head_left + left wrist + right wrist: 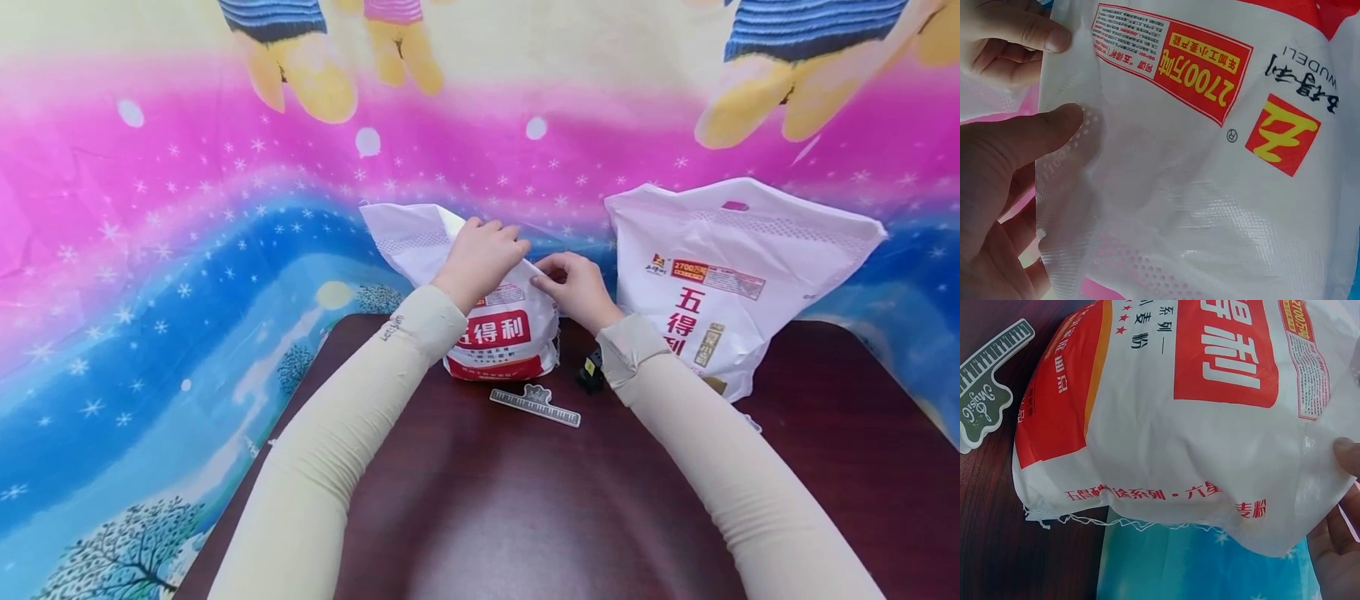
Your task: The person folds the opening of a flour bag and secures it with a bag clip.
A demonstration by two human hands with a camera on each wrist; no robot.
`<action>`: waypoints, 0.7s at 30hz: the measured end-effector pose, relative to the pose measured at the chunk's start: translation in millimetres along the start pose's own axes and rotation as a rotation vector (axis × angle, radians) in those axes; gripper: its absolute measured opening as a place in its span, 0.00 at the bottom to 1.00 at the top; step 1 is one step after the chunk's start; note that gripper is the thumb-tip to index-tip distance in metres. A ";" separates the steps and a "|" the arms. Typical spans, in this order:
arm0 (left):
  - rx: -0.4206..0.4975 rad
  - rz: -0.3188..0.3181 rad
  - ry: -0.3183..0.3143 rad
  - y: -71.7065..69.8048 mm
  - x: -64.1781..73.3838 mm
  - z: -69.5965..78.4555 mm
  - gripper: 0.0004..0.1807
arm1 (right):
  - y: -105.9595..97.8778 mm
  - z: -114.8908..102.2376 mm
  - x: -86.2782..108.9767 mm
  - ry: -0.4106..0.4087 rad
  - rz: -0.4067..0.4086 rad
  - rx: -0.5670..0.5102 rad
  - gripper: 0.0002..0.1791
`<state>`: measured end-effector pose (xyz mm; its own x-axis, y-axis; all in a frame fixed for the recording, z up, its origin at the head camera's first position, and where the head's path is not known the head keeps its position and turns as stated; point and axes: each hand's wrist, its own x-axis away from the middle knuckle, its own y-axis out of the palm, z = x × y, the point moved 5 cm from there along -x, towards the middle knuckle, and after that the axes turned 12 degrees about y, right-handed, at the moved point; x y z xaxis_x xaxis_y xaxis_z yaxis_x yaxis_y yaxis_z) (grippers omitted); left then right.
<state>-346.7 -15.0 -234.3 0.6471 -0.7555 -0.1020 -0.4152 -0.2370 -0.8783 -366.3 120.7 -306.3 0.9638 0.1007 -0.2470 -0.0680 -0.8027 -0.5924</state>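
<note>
**A:** ok what are the fingers doing here?

**B:** both pinching, neither spread wide. Left hand [483, 260] has its thumb on the front and fingers behind the top edge of the white plastic flour bag with the red label panel [501, 332]. Right hand [579, 287] nips the right-hand edge of that same bag, thumb in front.

**A:** and the bag's sitting where?

**B:** upright toward the back of the glossy dark reddish-brown counter [480, 517], top flap poking out left past the left hand.

**A:** so which step is this imo?

**B:** I'd say gathering or folding the top down. Can't tell if a crease is in yet. Next move probably calls for holding the right edge steady while the loose flap gets tucked flat, then freeing a hand for the flat piano-key-patterned clip [535, 406]. That's lying untouched just in front of the bag.

**A:** anything else around?

**B:** small black object with a yellow label [591, 372] near the right wrist, and a bigger white bag with red lettering [712, 267] standing off to the right.
</note>
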 end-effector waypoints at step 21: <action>0.015 0.001 -0.006 -1.3 2.7 -8.1 0.19 | 1.4 16.2 0.1 0.046 -0.022 0.012 0.11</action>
<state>-349.5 -21.6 -229.6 0.6505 -0.7521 -0.1055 -0.4063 -0.2273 -0.8850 -370.5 129.1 -319.7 0.9759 0.0911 -0.1982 -0.0492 -0.7933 -0.6069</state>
